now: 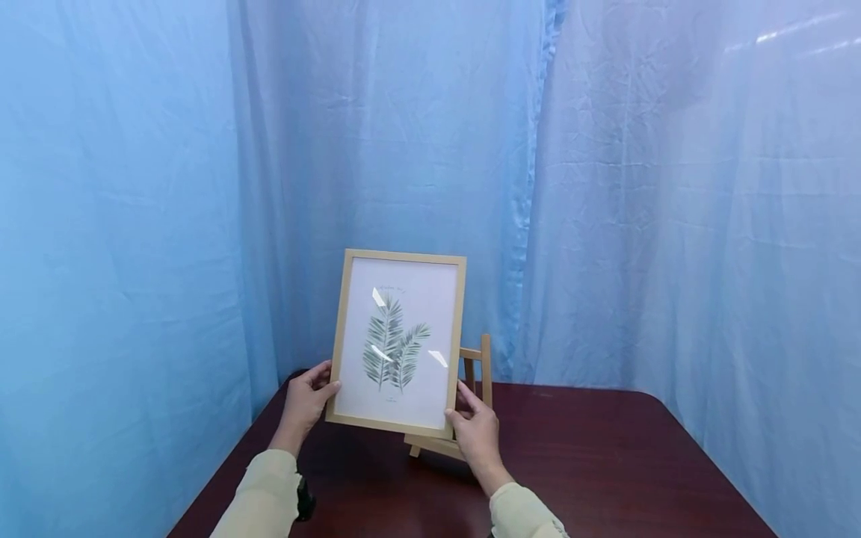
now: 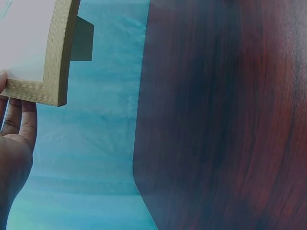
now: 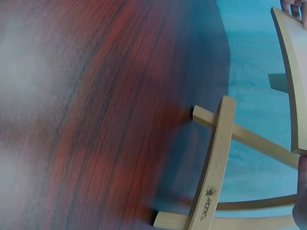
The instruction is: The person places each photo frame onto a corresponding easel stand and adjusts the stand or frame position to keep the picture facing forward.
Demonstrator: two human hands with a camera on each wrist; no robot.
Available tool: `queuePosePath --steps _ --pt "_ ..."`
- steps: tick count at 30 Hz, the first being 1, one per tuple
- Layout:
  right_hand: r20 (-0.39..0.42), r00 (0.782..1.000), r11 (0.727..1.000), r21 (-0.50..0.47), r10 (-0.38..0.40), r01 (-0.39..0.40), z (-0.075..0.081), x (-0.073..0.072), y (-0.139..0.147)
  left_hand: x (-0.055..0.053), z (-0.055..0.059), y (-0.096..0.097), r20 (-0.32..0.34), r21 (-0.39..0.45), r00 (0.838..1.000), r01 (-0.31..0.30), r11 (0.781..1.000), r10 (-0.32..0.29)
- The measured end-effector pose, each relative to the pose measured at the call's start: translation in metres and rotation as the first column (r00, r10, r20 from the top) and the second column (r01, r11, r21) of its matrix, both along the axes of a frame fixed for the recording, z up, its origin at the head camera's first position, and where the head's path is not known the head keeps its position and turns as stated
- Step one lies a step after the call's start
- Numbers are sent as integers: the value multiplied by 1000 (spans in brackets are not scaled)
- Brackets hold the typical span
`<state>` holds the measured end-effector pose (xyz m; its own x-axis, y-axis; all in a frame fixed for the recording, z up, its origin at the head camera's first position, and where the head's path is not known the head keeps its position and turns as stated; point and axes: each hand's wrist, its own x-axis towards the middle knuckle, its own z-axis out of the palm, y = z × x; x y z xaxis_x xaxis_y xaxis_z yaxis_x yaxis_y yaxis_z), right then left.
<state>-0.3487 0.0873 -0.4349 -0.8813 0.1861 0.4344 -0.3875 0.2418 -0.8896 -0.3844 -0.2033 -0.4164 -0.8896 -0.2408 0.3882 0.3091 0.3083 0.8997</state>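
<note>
Here, 2 grips [image 1: 307, 400] [image 1: 477, 432] pinch the frame [image 1: 397, 344] low.

We see the picture [image 1: 398, 342] below and slightly left of the head view's centre, upright but tilted clockwise: pale wooden border [image 1: 406, 257], green leaf sprays [image 1: 385, 329] on white.

Head view: from wearer's head, facing forward and down, farthest back, picture frame [image 1: 397, 344] whole. Left wrist view: close, sideways-turned, table [image 2: 216, 115] filling right. Right wrist view: close, easel [image 3: 214, 167] near. All share picture frame; head, right wrist share easel.
</note>
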Motion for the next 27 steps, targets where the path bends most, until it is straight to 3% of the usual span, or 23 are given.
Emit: queuePosePath --steps 9,27 --pt "19 999 999 -29 -26 27 0 1 16 -5 5 18 -22 0 999 28 1000 -28" --pt "49 995 997 -2 -83 83 -3 7 42 -14 3 48 -60 17 996 73 997 -72"
